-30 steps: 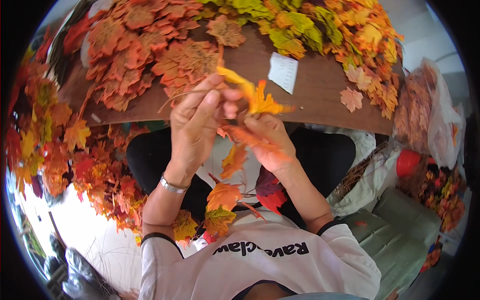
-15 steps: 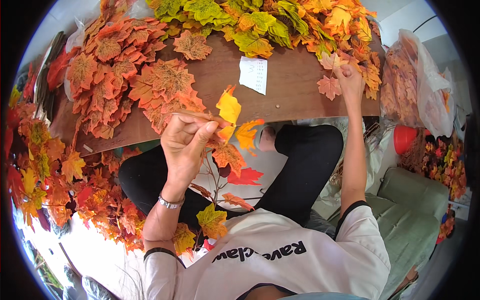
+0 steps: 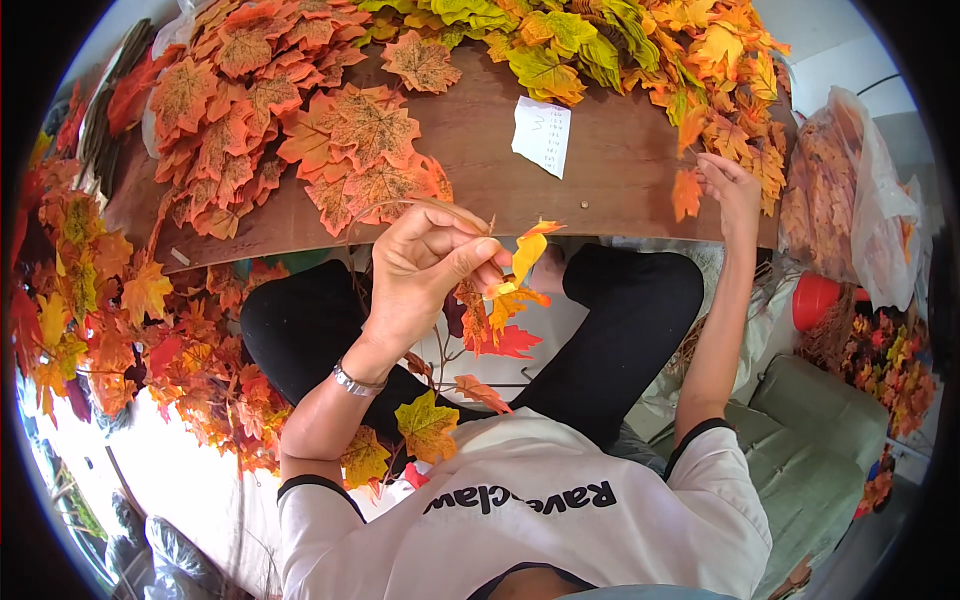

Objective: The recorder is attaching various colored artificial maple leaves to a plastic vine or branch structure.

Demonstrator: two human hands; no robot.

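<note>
Pinching the brown stem of an artificial maple-leaf garland (image 3: 510, 342) between thumb and fingers, our left hand (image 3: 425, 262) holds it by the near edge of the brown table (image 3: 625, 200), its yellow, orange and red leaves trailing down over our lap. Our right hand (image 3: 733, 195) has its fingertips closed on a blurred orange maple-leaf sprig (image 3: 687, 195), near the orange-yellow leaf pile (image 3: 735, 85). Between our hands, farther back, we see a torn paper slip (image 3: 541, 138).
</note>
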